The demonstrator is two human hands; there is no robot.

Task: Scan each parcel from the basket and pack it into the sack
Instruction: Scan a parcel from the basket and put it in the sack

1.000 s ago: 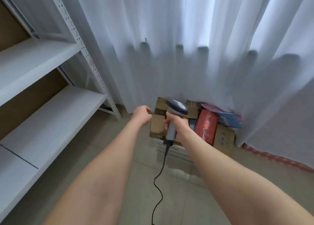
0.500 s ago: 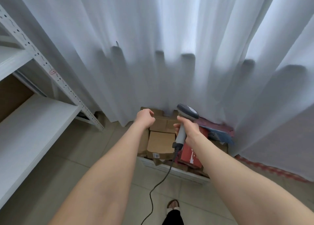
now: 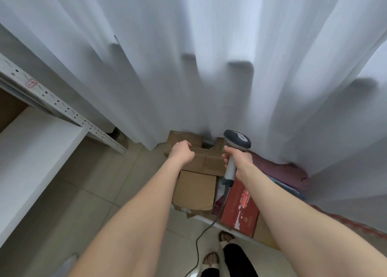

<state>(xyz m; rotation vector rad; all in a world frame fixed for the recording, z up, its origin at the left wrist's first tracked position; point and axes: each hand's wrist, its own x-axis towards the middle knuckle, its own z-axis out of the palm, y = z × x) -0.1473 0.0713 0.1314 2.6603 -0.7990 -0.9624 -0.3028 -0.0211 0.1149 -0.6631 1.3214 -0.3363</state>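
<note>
A white basket (image 3: 209,219) on the floor by the curtain holds several parcels: brown cardboard boxes (image 3: 195,190), a red box (image 3: 240,205) and a dark purple soft parcel (image 3: 280,172). My left hand (image 3: 181,152) is a closed fist hovering over the far brown boxes, holding nothing. A grey barcode scanner (image 3: 236,142) is gripped by its handle in my right hand (image 3: 237,159), above the basket, with its black cable (image 3: 204,232) trailing down to the floor. No sack is in view.
White sheer curtains (image 3: 209,57) hang behind the basket. A white metal shelving unit (image 3: 37,142) stands at the left. The floor is grey tile (image 3: 94,193). My sandalled feet (image 3: 217,247) are just before the basket.
I have stepped closer and the view has tilted down, so the basket looks larger and my feet appear. Both hands moved over the parcels; the shelf slid left.
</note>
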